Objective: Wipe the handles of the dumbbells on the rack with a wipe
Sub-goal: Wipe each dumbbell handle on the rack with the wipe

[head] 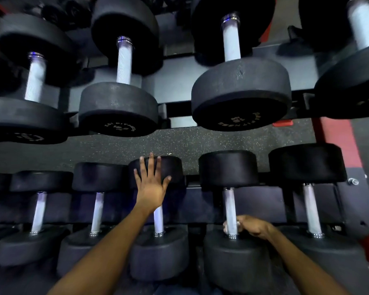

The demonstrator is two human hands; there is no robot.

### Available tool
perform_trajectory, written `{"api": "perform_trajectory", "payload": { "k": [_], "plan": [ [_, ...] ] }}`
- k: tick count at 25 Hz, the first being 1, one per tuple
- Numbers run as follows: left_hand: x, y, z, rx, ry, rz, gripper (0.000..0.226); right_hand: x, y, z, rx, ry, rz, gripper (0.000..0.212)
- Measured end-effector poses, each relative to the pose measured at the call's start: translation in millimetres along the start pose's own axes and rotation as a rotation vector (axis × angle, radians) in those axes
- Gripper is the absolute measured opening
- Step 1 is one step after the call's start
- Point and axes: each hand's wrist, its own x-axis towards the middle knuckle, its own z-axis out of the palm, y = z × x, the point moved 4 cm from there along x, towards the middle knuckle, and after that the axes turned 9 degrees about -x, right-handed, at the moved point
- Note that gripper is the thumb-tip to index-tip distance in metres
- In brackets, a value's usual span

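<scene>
The right hand (pixel 250 227) curls round the near end of a handle (pixel 230 209) on the lower tier of the rack (pixel 271 201), just above the chrome collar where the bar meets the near head. A pale scrap shows between the fingers and the bar; it is probably the wipe (pixel 226 227), though the view is too dark and small to be sure. The grip sits low on the bar, so most of the handle above it lies bare, which suggests a stroke at its near limit. The left hand (pixel 151 186) lies flat, fingers straight and spread, on the far head (pixel 168 169) of the neighbouring dumbbell, holding nothing. This reads as a brace: it steadies the person leaning over the tier rather than working the weight. Its forearm crosses over that dumbbell's own handle (pixel 158 220). The lower dumbbells stand side by side, handles running away from the viewer, each bar bounded by a rubber head at both ends; these heads set the limits of travel for any stroke. Gaps between neighbouring bars are open enough for a hand to wrap fully round. One more dumbbell (pixel 311 209) sits to the right, well clear of both arms. The upper tier (pixel 241 86) overhangs the far side with larger weights, so room above the far heads is limited, while the near side is open for the arms.
</scene>
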Motion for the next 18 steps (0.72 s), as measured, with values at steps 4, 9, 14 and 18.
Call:
{"api": "perform_trajectory", "payload": {
  "k": [4,9,14,18],
  "plan": [
    [-1.1,-2.3,1.7,0.006,-0.023,-0.011,0.079,4.9,10.2,-1.2,0.145,0.02,0.04,0.032],
    [-0.1,-0.4,-1.4,-0.011,-0.083,-0.034,0.073,3.2,3.1,7.8,0.173,0.034,0.096,0.041],
    [-4.2,0.5,-3.4,-0.078,-0.044,-0.012,0.078,-0.7,-36.5,-25.2,0.243,0.358,0.07,0.035],
    [-3.8,4.4,-9.5,-0.255,-0.014,-0.159,0.094,-16.1,-46.6,-25.6,0.186,0.584,-0.012,0.029]
  ]
}}
